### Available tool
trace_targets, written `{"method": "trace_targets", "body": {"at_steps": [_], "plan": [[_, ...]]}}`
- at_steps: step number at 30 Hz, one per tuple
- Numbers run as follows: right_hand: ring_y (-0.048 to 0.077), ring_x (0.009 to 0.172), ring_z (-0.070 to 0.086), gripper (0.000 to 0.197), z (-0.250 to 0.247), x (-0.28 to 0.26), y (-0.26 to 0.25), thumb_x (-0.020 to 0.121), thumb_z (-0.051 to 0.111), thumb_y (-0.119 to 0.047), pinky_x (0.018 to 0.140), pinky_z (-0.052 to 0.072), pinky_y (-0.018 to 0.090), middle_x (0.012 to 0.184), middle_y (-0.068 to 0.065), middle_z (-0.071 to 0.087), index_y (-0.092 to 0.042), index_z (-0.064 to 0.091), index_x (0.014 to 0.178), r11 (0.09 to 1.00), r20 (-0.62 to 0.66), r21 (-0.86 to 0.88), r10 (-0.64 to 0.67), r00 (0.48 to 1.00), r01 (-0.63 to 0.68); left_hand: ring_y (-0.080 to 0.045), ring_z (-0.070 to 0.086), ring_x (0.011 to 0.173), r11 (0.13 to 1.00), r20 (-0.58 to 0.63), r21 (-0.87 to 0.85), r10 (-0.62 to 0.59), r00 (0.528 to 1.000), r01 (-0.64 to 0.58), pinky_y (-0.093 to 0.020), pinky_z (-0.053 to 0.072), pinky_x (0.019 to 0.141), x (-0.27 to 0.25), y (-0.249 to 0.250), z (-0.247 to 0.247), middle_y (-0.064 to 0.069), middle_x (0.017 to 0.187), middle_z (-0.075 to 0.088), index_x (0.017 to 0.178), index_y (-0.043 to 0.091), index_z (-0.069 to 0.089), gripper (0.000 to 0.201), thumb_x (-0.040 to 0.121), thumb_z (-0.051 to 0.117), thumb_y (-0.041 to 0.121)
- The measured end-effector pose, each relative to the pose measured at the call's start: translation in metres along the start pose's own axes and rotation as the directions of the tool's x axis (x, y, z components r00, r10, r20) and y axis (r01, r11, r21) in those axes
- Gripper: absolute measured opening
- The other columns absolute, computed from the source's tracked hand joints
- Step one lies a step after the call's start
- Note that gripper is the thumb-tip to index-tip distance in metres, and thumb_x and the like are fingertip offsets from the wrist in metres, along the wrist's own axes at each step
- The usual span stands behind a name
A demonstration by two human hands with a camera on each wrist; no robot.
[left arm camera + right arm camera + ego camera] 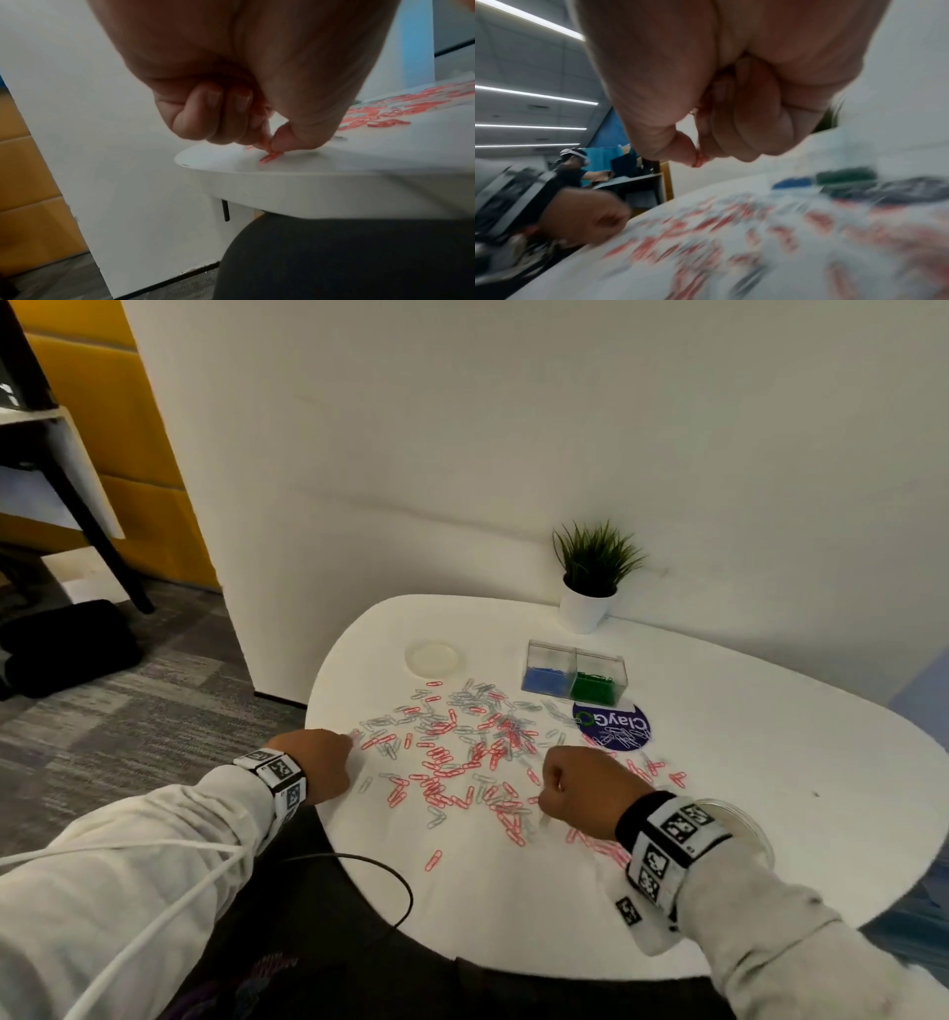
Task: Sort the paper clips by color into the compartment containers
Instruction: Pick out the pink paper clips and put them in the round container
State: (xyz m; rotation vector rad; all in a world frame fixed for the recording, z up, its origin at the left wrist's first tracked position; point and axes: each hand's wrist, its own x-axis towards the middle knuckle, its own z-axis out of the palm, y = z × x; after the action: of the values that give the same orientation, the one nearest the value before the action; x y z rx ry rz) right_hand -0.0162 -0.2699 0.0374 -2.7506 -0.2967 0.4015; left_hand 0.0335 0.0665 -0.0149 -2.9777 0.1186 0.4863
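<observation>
Many red and silver paper clips [462,752] lie scattered over the white table [744,762]. A clear two-compartment container [575,677] stands at the back, with blue clips on its left side and green clips on its right. My left hand [321,765] is at the table's left edge; thumb and forefinger pinch a red clip [270,156] against the tabletop. My right hand [580,791] hovers over the right part of the pile, fingers curled, pinching a red clip [699,160] between thumb and forefinger. The right wrist view is blurred.
A small potted plant [590,577] stands against the back wall. A round white lid [432,658] lies left of the container and a dark round sticker [611,724] in front of it. A clear round tub [744,824] sits behind my right wrist. A black cable [390,870] crosses my lap.
</observation>
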Motion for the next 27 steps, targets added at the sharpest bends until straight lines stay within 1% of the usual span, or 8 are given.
{"method": "trace_targets", "body": {"at_steps": [4,8,11,14,20,23,25,27], "plan": [[0.012,0.072,0.053,0.012,-0.058,-0.038,0.071,0.082,0.062,-0.029,0.062,0.040,0.028,0.081,-0.005,0.059,-0.021,0.053,0.077,0.967,-0.118,-0.126,0.209,0.971,-0.224,-0.020,0.060,0.107,0.999,-0.029,-0.044,0.020,0.999,-0.022,-0.027,0.044,0.080,0.008,-0.002,-0.002,-0.002,0.120,0.063,0.117,0.018,0.058,0.030,0.094,0.045,0.032],[0.017,0.079,0.056,0.019,-0.066,-0.068,0.109,0.088,0.057,-0.030,0.063,0.039,0.024,0.094,0.004,0.065,-0.012,0.061,0.087,0.884,-0.006,-0.263,0.400,0.917,-0.387,-0.015,0.059,0.095,0.997,-0.069,-0.050,0.053,0.996,-0.057,-0.026,0.045,0.077,0.010,-0.011,-0.008,0.006,0.108,0.065,0.101,0.025,0.064,0.022,0.091,0.049,0.038],[0.020,0.086,0.060,0.021,-0.055,-0.068,0.113,0.091,0.051,-0.033,0.065,0.040,0.023,0.097,0.004,0.066,-0.014,0.060,0.086,0.880,0.074,-0.278,0.418,0.905,-0.384,-0.009,0.054,0.096,0.997,-0.021,-0.008,0.077,0.997,-0.078,-0.022,0.044,0.080,0.007,-0.010,-0.007,0.013,0.108,0.060,0.100,0.034,0.063,0.022,0.086,0.061,0.050],[0.021,0.088,0.064,0.022,-0.052,-0.064,0.109,0.091,0.051,-0.032,0.073,0.050,0.027,0.097,0.003,0.068,-0.014,0.064,0.091,0.889,0.048,-0.249,0.409,0.911,-0.386,-0.008,0.055,0.092,0.997,-0.012,0.014,0.078,0.997,-0.077,-0.022,0.045,0.077,0.005,-0.005,-0.003,0.015,0.103,0.061,0.091,0.033,0.061,0.015,0.086,0.063,0.047],[0.023,0.076,0.073,0.017,-0.059,-0.063,0.103,0.087,0.053,-0.012,0.071,0.060,0.032,0.084,0.006,0.074,-0.009,0.069,0.089,0.900,0.061,-0.089,0.432,0.900,-0.426,-0.015,0.054,0.087,0.996,0.025,0.081,0.033,0.999,-0.035,-0.027,0.046,0.076,-0.002,0.008,-0.001,0.009,0.098,0.058,0.092,0.027,0.054,0.012,0.089,0.050,0.038],[0.017,0.064,0.066,0.018,-0.064,-0.063,0.109,0.084,0.051,-0.008,0.066,0.056,0.031,0.081,0.002,0.069,-0.007,0.069,0.085,0.919,0.011,-0.039,0.392,0.920,-0.392,-0.018,0.058,0.100,0.988,0.092,0.134,0.059,0.994,-0.071,-0.030,0.049,0.085,-0.004,0.012,-0.003,0.003,0.110,0.059,0.105,0.026,0.056,0.028,0.090,0.042,0.046],[0.015,0.071,0.066,0.017,-0.068,-0.065,0.120,0.084,0.053,-0.007,0.073,0.059,0.034,0.087,-0.001,0.067,-0.012,0.069,0.084,0.923,-0.032,0.014,0.386,0.922,-0.385,-0.021,0.058,0.107,0.993,0.118,0.070,0.088,0.989,-0.096,-0.031,0.049,0.090,-0.006,0.020,-0.008,-0.003,0.116,0.060,0.112,0.016,0.057,0.032,0.099,0.035,0.037],[0.014,0.081,0.063,0.015,-0.070,-0.068,0.132,0.085,0.058,-0.009,0.077,0.056,0.032,0.098,-0.004,0.065,-0.022,0.066,0.085,0.922,-0.062,0.040,0.388,0.920,-0.386,-0.021,0.063,0.093,0.990,0.091,-0.072,0.125,0.988,-0.119,-0.031,0.052,0.078,-0.013,0.033,-0.016,-0.007,0.099,0.064,0.099,0.009,0.060,0.029,0.102,0.037,0.027]]}}
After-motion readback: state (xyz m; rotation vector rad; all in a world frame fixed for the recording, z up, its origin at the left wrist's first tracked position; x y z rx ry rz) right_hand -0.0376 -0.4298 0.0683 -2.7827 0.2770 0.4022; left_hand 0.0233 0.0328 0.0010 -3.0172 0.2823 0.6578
